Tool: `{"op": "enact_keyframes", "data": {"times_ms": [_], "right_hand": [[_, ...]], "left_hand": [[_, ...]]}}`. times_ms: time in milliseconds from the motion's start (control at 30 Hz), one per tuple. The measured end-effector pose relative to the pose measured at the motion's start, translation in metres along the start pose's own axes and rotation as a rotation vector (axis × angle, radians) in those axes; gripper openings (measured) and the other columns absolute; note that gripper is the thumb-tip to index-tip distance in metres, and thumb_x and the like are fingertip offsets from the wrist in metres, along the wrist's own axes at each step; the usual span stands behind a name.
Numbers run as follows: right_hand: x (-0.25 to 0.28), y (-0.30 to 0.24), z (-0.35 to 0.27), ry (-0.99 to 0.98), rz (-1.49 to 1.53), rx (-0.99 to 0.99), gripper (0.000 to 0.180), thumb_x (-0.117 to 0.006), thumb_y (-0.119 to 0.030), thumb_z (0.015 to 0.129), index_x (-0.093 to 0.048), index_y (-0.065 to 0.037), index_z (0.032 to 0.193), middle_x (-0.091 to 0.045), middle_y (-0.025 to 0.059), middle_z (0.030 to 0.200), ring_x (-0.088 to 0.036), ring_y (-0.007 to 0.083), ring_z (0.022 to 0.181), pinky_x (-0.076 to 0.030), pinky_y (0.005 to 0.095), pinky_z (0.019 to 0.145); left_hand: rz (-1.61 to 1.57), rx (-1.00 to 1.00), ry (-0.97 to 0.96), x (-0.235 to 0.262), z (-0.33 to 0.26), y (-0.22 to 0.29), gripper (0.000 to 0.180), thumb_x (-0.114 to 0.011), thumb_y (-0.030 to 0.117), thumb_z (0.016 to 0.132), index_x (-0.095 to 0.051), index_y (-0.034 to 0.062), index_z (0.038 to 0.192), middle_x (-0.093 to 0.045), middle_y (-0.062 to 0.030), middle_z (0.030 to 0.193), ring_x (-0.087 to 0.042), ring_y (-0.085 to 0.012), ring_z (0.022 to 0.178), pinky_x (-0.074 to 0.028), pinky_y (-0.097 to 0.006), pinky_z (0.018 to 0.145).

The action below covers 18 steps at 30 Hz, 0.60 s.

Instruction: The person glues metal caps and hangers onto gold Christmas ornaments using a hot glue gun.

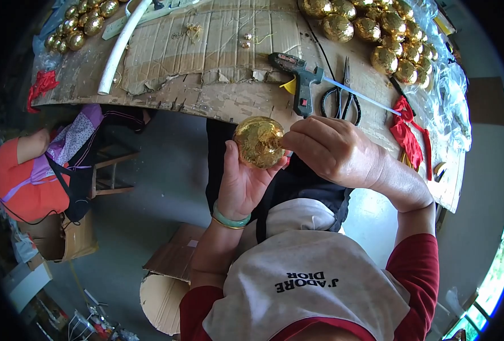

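A shiny gold foil-covered ball (256, 142) rests in the fingers of my left hand (240, 186), just off the table's near edge. My left thumb lies along its left side and the fingers curl under it. My right hand (336, 149) pinches at the ball's right side; whatever sits between those fingertips is hidden. Just above my right hand, on the table, lies a dark green glue gun (304, 82) with a long pale glue stick (365, 96). Black-handled scissors (342, 94) lie beside it, near my right knuckles.
Gold balls (385, 34) crowd the table's far right on clear plastic, and more balls (82, 24) sit far left. Cardboard (206, 42) covers the middle. A white tube (121, 51), red ribbon (405, 136) and red cloth (43, 85) lie around. A co-worker (36, 170) sits at left.
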State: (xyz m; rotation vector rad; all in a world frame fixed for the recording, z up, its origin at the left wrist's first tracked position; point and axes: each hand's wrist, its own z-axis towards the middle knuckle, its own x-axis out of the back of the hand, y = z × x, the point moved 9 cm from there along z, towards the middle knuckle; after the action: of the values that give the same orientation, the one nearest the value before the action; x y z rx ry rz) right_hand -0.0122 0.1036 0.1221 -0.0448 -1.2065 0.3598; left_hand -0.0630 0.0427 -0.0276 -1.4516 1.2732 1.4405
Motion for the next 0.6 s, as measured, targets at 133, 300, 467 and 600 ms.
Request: {"op": "enact_keyframes", "data": {"times_ms": [133, 300, 467, 600], "right_hand": [[-0.005, 0.008, -0.001, -0.073, 0.154, -0.049, 0.018, -0.071, -0.002, 0.076, -0.064, 0.002, 0.092, -0.062, 0.0098, 0.085, -0.066, 0.0234, 0.076, -0.056, 0.0323, 0.064], [-0.013, 0.037, 0.005, -0.143, 0.559, -0.164, 0.012, -0.075, -0.005, 0.077, -0.065, -0.005, 0.082, -0.064, 0.0038, 0.078, -0.066, 0.02, 0.074, -0.053, 0.031, 0.065], [-0.033, 0.045, 0.001, -0.322, 0.789, -0.305, 0.02, -0.081, -0.006, 0.072, -0.061, -0.003, 0.078, -0.063, 0.0032, 0.075, -0.066, 0.0161, 0.072, -0.051, 0.0271, 0.06], [-0.042, 0.051, -0.006, -0.373, 0.851, -0.404, 0.02, -0.08, -0.004, 0.073, -0.06, -0.003, 0.079, -0.063, 0.0025, 0.076, -0.065, 0.0123, 0.07, -0.05, 0.0264, 0.057]], "left_hand": [[0.011, 0.025, -0.012, 0.003, -0.001, -0.006, 0.065, -0.042, 0.056, 0.096, -0.042, 0.0037, 0.135, -0.055, -0.015, 0.128, -0.058, -0.0301, 0.114, -0.051, -0.042, 0.095], [0.139, 0.064, 0.04, 0.008, -0.004, -0.013, 0.063, -0.039, 0.055, 0.098, -0.04, 0.0048, 0.137, -0.054, -0.0124, 0.13, -0.056, -0.0237, 0.116, -0.049, -0.039, 0.096], [0.173, 0.099, 0.059, 0.006, -0.005, -0.019, 0.064, -0.038, 0.055, 0.098, -0.039, 0.0047, 0.138, -0.052, -0.0115, 0.132, -0.055, -0.0218, 0.118, -0.048, -0.039, 0.096], [0.222, 0.08, 0.052, 0.006, -0.005, -0.018, 0.063, -0.037, 0.055, 0.099, -0.039, 0.0051, 0.138, -0.051, -0.0106, 0.133, -0.054, -0.021, 0.119, -0.048, -0.038, 0.096]]}}
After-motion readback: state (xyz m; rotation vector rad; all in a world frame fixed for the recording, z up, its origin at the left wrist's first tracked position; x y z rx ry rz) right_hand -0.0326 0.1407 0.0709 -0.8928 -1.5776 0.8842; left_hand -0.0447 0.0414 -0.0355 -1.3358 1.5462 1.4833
